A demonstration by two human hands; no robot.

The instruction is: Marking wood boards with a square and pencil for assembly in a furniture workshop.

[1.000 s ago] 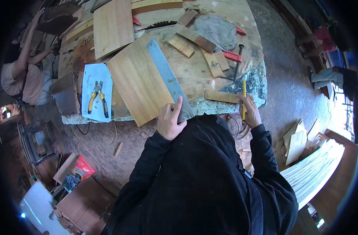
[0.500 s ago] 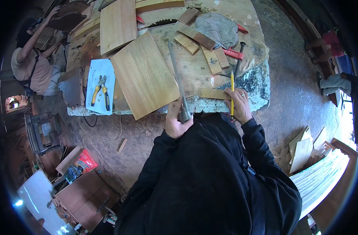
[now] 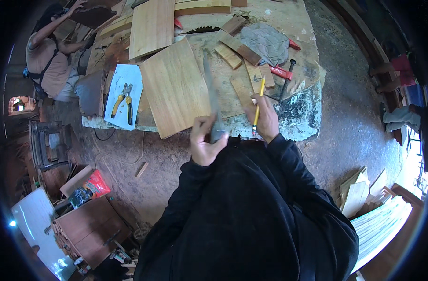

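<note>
In my left hand is a long, narrow grey metal tool, blurred by motion, with a thicker dark lower end; its exact kind is unclear. The fingers and thumb close around that lower end at the table's near edge. My right hand grips a yellow pencil, its point facing away from me. Just beyond those fingers lies a short wooden strip, slanted and partly covered by the hand. A wide wooden board rests left of the metal tool.
Pliers with yellow-and-black handles lie on a pale blue sheet. Farther back are wood offcuts, a grey rag, a red-and-black clamp and a toothed saw blade. A co-worker is at the far left.
The wooden strip has turned from lying crosswise to slanting away from me and sits farther in. My right hand and the pencil have shifted left. My left hand has moved slightly left.
</note>
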